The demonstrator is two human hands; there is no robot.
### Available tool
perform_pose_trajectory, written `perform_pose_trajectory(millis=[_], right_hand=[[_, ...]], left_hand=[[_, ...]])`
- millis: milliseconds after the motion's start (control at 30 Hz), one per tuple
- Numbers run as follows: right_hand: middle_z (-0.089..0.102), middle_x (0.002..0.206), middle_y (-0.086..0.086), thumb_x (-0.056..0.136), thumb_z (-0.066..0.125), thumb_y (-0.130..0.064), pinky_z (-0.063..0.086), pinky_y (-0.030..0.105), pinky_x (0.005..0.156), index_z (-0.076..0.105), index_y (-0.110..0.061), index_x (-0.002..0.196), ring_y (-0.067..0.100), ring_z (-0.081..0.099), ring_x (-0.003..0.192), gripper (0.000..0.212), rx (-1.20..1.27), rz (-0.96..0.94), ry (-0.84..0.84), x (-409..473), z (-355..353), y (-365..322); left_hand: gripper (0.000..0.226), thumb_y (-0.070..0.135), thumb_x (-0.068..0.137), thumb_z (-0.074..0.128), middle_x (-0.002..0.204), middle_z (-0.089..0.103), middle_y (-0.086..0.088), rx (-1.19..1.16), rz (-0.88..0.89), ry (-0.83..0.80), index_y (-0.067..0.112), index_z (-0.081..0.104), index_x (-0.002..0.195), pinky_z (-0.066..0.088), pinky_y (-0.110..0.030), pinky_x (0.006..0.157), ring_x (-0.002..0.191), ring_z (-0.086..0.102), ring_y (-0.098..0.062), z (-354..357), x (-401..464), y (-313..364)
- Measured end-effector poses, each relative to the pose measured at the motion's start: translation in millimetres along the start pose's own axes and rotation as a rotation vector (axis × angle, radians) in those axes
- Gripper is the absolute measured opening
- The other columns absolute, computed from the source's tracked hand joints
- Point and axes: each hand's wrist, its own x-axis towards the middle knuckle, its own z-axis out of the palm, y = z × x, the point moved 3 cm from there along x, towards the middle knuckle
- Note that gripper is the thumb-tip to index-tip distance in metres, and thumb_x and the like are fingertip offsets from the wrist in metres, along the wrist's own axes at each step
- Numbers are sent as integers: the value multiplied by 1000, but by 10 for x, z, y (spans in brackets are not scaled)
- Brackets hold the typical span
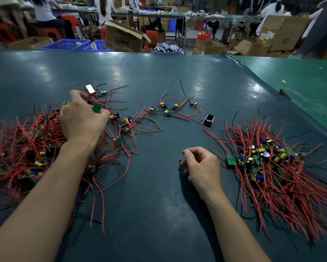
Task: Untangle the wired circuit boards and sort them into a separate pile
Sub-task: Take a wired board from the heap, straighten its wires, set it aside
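The left hand [83, 121] pinches a small green circuit board [97, 107] above the tangled pile [26, 146] at the tabletop's [158, 205] left, while the right hand [202, 167] rests loosely curled and holding nothing near the sorted pile [268, 161] on the right.

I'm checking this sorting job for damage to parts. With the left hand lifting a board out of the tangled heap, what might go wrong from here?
1. The left hand pinches a green board whose red wires seem to run back into the tangled pile; pulling may drag neighbours along or strain solder joints.
2. The right hand rests idle, so nothing holds the heap down.
3. Loose boards mid-table could get snagged and remixed.
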Motion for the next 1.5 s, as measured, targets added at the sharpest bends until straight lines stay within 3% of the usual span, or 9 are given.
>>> perform_pose_trajectory(millis=[167,367,433,567,733,800,1033,1200,1500], right_hand=[[70,62,2,93,61,-18,42,22,43,68,-17,80,10,58,44,14,3,-3,-9,-6,-14,-11],[70,63,3,93,64,-21,42,27,45,69,-17,79,13,55,46,15,34,-8,-89,-32,14,-37],[70,66,3,94,64,-24,39,24,39,69,-17,83,15,54,45,14,139,-18,-163,-74,35,-77],[68,71,-4,98,56,-20,43,20,41,70,-14,102,13,55,50,16,356,-10,-246,-121,94,-152],[69,77,-5,94,59,-1,46,21,48,71,-22,98,14,59,63,24,237,-82,-214,-149,127,-175],[69,75,-4,95,60,-8,46,24,43,71,-21,99,12,59,60,17,307,-23,-230,-157,145,-155],[73,75,4,90,68,-12,46,23,40,71,-8,87,15,62,56,6,372,-13,-106,-103,24,-130],[72,68,1,88,70,-11,46,21,41,69,-8,84,11,62,51,6,438,10,-62,-98,6,-137],[73,77,4,93,65,-11,47,24,40,72,-15,97,15,62,55,9,356,-60,-21,-82,-54,-160]], left_hand=[[39,29,75,70,94,71,-5,-243,-62,80,11,65,109,52,-36,88,92,67,-27,-204,-193,229],[21,4,83,70,96,60,-12,-589,756,184,2,69,104,48,-23,81,83,58,-18,-267,-913,690],[23,-2,78,71,97,60,-8,-817,641,7,3,66,101,51,-26,79,87,61,-20,-111,-1192,739],[28,-13,79,70,83,64,-3,-1186,-79,-446,9,57,91,51,-16,72,76,65,-8,264,-1588,646],[21,-10,83,66,85,70,-3,-1174,-336,-636,8,63,93,52,-26,77,76,64,-10,436,-1583,474],[20,-8,84,67,89,72,-9,-1174,-366,-644,8,65,96,52,-34,81,80,65,-15,434,-1578,467],[4,5,85,71,81,75,-3,-1102,-270,-649,5,71,90,52,-17,67,72,68,-8,406,-1604,470],[34,19,71,78,88,74,-6,-1214,-346,-794,9,68,103,57,-25,75,76,69,-16,412,-1645,494],[26,-8,81,69,73,74,3,-1143,-297,-769,16,74,90,50,-15,62,59,61,-5,366,-1628,515]])
